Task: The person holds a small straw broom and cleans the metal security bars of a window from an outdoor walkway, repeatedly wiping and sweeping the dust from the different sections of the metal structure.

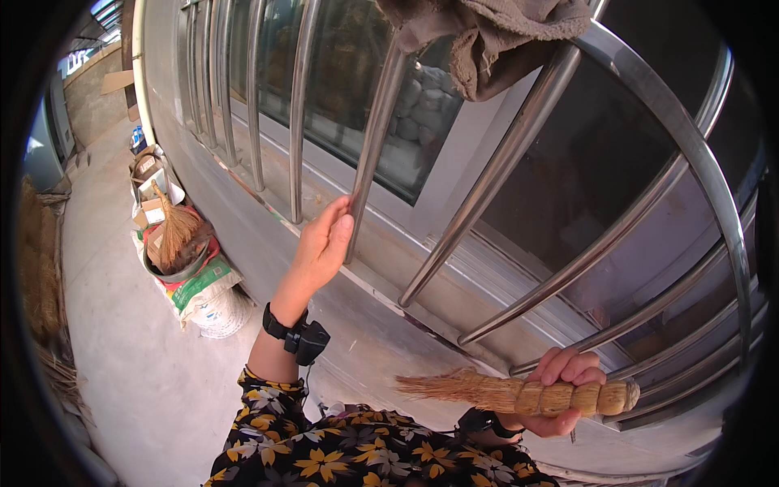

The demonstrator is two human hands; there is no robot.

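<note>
My right hand [563,389] grips the bound handle of a short straw whisk broom [551,397]. Its bristles point left across the front of my body. My left hand [319,249] is raised beside an upright bar [374,134] of a stainless steel window guard. The fingertips meet the bar's edge, and whether they press on it I cannot tell. Behind the bars is a sliding window with a pale frame [447,164] and dark glass. Below it runs a concrete sill [389,277]. A brown-grey cloth [505,42] hangs over the guard at the top.
To the left along the wall stands a white woven sack [219,313], with a basin [182,268] above it that holds a straw broom [179,228]. Cardboard boxes [149,213] sit farther back. A concrete floor [122,341] stretches along the left; dry stalks [61,377] lie at its edge.
</note>
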